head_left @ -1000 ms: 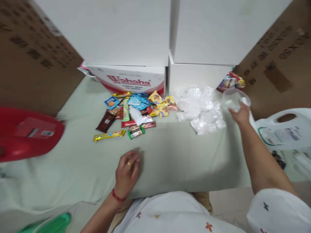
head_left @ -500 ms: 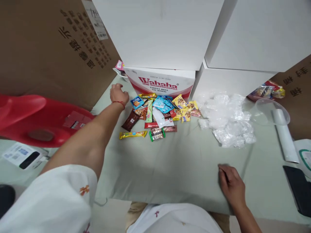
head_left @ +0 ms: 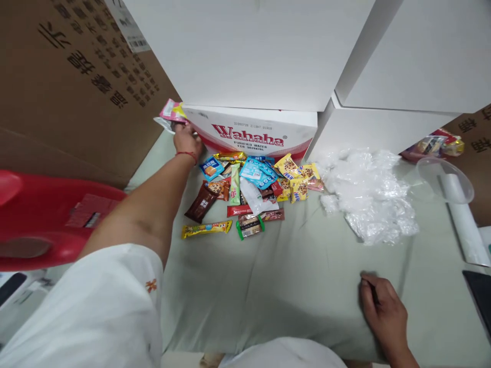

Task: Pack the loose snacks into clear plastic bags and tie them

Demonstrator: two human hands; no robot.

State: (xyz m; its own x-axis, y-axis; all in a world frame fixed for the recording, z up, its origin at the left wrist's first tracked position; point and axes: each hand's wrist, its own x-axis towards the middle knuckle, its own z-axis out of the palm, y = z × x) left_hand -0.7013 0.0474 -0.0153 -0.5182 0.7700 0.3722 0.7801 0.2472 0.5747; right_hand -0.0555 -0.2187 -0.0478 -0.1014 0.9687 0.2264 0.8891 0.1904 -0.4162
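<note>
My left hand (head_left: 187, 140) reaches past the snack pile to the left end of the Wahaha carton. Its fingers are closed at the rim of a clear plastic bowl (head_left: 164, 124), which holds a pink and yellow packet (head_left: 172, 111); part of the grip is hidden. Just below that hand lie wrapped snacks: a blue packet (head_left: 211, 168), a dark brown packet (head_left: 201, 202), a yellow stick packet (head_left: 207, 229) and a green-ended packet (head_left: 250, 227). My right hand (head_left: 384, 309) rests on the cloth near the front edge, loosely curled with nothing visible in it.
Behind the snacks stands the Wahaha carton (head_left: 253, 135) beneath a large white box (head_left: 249, 56). Crumpled clear wrap (head_left: 368, 194) lies to the right, beside another plastic bowl (head_left: 445, 179) and a white roll (head_left: 466, 225). A red plastic chair (head_left: 49, 225) stands left.
My left hand has moved farther back, from beside the snacks to the bowl, and its fingers have closed there. The view has shifted slightly. My right hand stays curled on the cloth.
</note>
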